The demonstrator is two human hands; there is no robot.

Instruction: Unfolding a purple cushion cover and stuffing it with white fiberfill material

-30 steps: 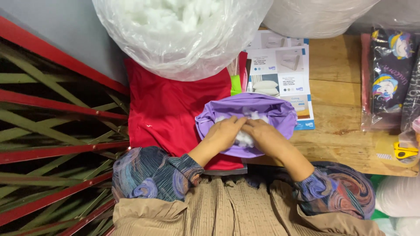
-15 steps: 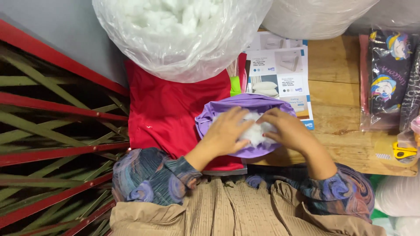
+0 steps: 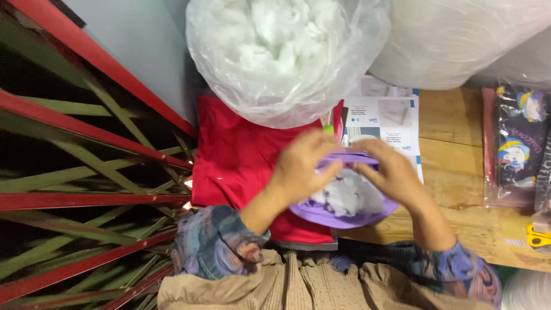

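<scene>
Purple fabric cover (image 3: 344,211), partly filled with white fibre stuffing (image 3: 350,192), is held up just above the near edge of the wooden table (image 3: 453,172), over a folded red cloth (image 3: 241,161) that lies at the table's left end. The cover is judged to be light, soft and limp, with no stiffness of its own; the stuffing inside is loose and springy and would be expected to bulge out of the opening if the rim were let go. The rim of the opening is judged the proper place for a hold, since the thin fabric can be pinched there without slipping. The left hand (image 3: 301,166) is seen at the left side of the upper rim, its fingers (image 3: 328,172) curled and closed on the fabric edge. The right hand (image 3: 393,175) is set against the right side of the same rim, fingers (image 3: 367,166) drawn together and pinching the purple edge. The two hands are close together, nearly touching across the opening. Motion blur is noted on both hands, so the exact grip of each fingertip cannot be told. A large clear plastic bag of white stuffing (image 3: 287,57) stands at the far edge of the table, and printed sheets (image 3: 387,115) lie beneath the work.
</scene>
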